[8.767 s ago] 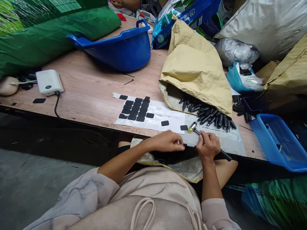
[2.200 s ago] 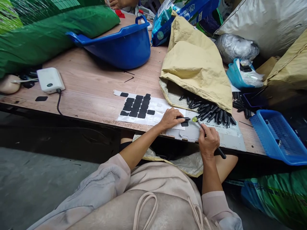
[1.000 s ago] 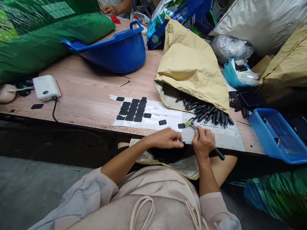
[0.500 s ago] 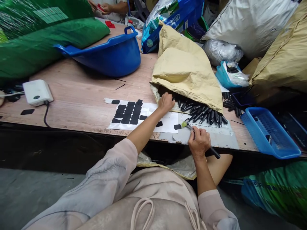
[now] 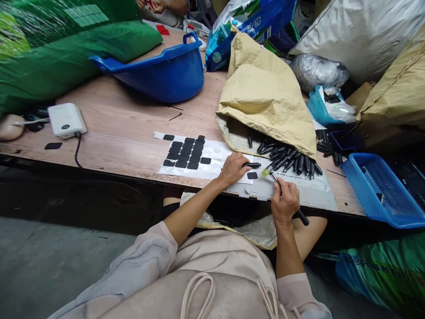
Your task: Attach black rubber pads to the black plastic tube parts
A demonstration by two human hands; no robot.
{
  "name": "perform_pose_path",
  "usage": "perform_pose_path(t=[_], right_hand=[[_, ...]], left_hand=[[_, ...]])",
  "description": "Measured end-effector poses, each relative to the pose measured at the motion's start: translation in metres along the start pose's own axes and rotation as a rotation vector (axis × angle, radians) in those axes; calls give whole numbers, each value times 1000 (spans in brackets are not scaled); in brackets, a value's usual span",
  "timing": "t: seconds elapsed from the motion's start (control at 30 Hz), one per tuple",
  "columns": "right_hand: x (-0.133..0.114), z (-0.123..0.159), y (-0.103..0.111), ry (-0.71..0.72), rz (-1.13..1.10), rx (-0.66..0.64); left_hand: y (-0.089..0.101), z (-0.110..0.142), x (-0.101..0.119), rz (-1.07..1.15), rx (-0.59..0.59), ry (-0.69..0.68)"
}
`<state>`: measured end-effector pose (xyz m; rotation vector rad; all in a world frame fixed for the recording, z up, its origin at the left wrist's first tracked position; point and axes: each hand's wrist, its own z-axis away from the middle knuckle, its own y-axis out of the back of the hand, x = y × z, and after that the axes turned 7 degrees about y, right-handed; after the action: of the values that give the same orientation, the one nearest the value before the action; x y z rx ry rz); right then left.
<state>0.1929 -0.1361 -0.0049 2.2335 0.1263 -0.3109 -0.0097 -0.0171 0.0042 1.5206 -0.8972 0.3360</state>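
Observation:
My left hand [image 5: 233, 168] pinches a thin black pen-like part [image 5: 251, 165] and holds it flat on the white sheet [image 5: 215, 160]. My right hand [image 5: 284, 202] grips a small hammer [image 5: 281, 191] by its black handle; its yellow-green head sits just right of the part's tip. A single black pad [image 5: 252, 175] lies below the part. A block of several black pads [image 5: 186, 151] sits on the sheet to the left. A pile of black pen-like parts [image 5: 288, 160] spills from the tan sack [image 5: 265, 95].
A blue tub [image 5: 164, 71] and green sacks [image 5: 66, 48] stand at the back left. A white box with a cable [image 5: 66, 119] lies at the left edge. A blue basket [image 5: 381, 188] sits at the right. Another person's hands [image 5: 159, 5] show at the far top.
My left hand came back from the sack's mouth with one black part and set it on the sheet beside the hammer head. My right hand stayed by the table edge.

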Motion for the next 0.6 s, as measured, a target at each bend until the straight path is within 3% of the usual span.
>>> perform_pose_path(t=[0.33, 0.6], right_hand=[[-6, -7, 21, -155, -231, 4], [-21, -19, 24, -81, -313, -49]], left_hand=[[3, -10, 10, -61, -103, 69], [6, -12, 9, 3, -153, 96]])
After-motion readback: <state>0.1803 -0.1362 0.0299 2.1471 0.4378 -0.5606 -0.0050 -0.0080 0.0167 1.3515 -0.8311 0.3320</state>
